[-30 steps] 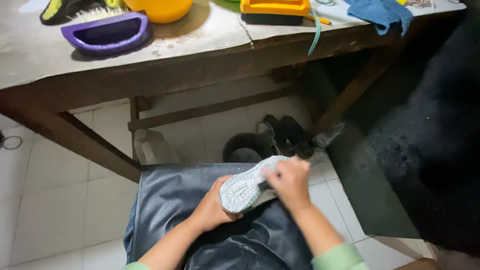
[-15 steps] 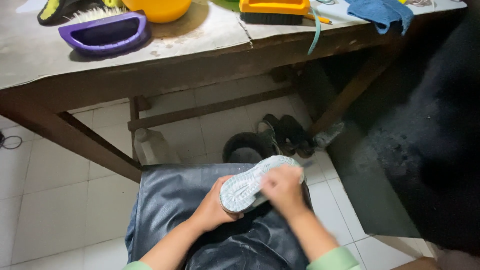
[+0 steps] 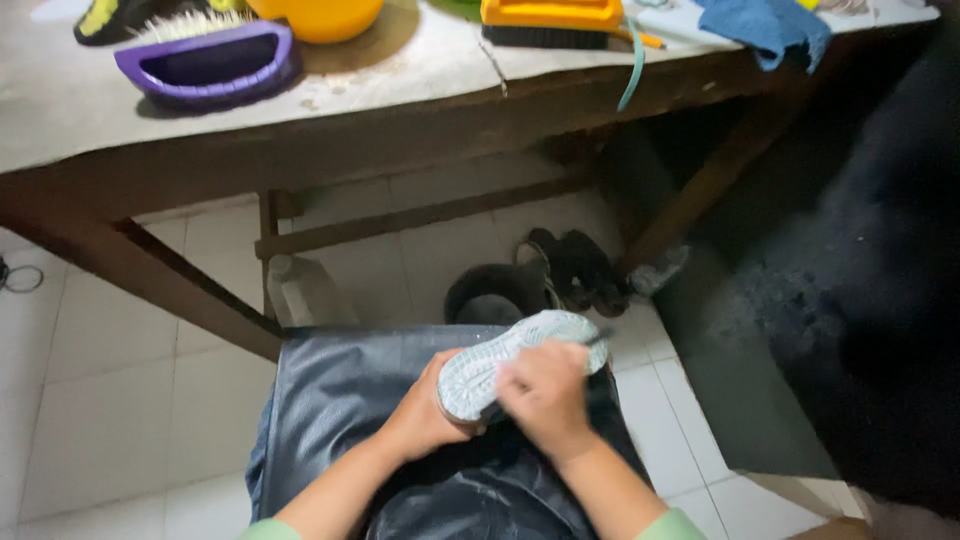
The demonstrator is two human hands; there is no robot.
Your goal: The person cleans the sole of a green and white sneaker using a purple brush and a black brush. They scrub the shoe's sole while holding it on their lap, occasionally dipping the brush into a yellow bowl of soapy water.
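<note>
Gripping the heel of a pale shoe at lower centre, the left hand keeps its ridged grey-white sole turned up over a dark apron. The right hand is closed on a thin dark tool pressed against the sole. On the table above sit a purple brush, a yellow bowl whose contents are hidden, an orange brush and a blue cloth.
</note>
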